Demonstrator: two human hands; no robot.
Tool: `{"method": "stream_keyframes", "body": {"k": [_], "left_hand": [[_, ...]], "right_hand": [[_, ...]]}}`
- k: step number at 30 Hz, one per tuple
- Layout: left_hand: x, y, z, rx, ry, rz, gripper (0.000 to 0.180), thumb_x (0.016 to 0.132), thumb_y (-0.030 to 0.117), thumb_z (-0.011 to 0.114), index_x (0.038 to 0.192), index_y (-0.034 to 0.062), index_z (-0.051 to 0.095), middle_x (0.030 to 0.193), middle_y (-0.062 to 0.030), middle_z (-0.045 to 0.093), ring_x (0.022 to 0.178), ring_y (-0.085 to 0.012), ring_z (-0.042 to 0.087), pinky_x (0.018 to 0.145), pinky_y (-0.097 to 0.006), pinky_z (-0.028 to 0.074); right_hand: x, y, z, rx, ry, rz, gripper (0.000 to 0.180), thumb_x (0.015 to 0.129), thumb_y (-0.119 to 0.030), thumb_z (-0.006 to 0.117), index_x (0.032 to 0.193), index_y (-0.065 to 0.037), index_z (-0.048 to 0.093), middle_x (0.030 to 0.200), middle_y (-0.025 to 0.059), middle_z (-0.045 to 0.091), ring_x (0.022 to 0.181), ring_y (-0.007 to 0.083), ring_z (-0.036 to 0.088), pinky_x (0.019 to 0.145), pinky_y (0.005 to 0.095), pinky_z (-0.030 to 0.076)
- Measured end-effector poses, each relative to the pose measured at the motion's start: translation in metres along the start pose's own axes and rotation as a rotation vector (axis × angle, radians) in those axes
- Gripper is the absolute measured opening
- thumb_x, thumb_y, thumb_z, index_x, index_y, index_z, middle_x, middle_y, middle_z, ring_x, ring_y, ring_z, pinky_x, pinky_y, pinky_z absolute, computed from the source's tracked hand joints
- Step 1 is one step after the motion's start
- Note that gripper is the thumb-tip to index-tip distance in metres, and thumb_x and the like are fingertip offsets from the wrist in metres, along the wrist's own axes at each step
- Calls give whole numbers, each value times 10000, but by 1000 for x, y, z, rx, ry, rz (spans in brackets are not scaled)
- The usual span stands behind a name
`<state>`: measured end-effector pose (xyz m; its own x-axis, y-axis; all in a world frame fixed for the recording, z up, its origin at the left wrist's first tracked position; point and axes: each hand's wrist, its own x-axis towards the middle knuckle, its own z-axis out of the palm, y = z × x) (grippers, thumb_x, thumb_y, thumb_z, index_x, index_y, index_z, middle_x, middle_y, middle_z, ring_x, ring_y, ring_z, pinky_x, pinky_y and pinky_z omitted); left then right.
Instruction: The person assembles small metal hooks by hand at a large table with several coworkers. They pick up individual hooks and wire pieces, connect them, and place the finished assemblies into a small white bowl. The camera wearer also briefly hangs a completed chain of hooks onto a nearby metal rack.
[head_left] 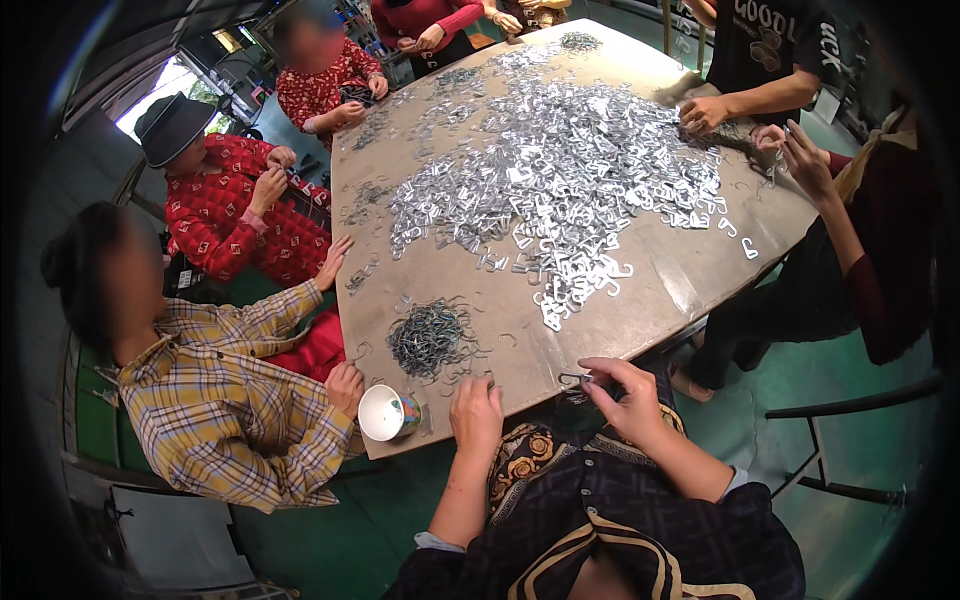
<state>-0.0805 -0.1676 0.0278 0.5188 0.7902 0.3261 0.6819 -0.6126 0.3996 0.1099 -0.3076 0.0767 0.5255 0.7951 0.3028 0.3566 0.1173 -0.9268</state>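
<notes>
My left hand [477,412] rests on the near table edge, fingers bent loosely downward beside loose wire pieces, and nothing shows in it. To its right, my right hand [628,398] pinches a small metal hook [574,379] between thumb and fingers, just off the table edge. Other small metal parts seem to hang below that hand, too dim to tell apart. A tangled pile of thin dark wire hooks [430,338] lies ahead and left of my left hand. Farther off, a large heap of flat silver hooks [590,170] covers much of the table.
A white paper cup [386,413] stands at the table's [665,330] near left corner. Beside it sits a person in a plaid shirt [235,370], both hands at the edge. Several other people handle parts around the table. A black metal chair frame [850,405] stands at right.
</notes>
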Motion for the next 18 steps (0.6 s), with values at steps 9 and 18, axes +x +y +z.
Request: {"method": "stream_keyframes", "body": {"k": [9, 18], "left_hand": [[8, -13, 14, 256, -162, 110, 55, 749, 56, 636, 756, 1, 638, 821, -159, 619, 774, -360, 629, 701, -435, 522], [27, -11, 16, 269, -206, 105, 68, 742, 42, 595, 713, -11, 625, 744, -164, 653, 663, -328, 656, 641, -390, 539]], "right_hand": [[-5, 1, 4, 74, -13, 60, 364, 769, 27, 727, 1121, -33, 656, 816, 64, 673, 764, 117, 657, 714, 250, 530], [-7, 1, 4, 109, 5, 45, 358, 793, 37, 701, 1139, -33, 641, 820, 74, 675, 745, 119, 658, 709, 250, 533]]}}
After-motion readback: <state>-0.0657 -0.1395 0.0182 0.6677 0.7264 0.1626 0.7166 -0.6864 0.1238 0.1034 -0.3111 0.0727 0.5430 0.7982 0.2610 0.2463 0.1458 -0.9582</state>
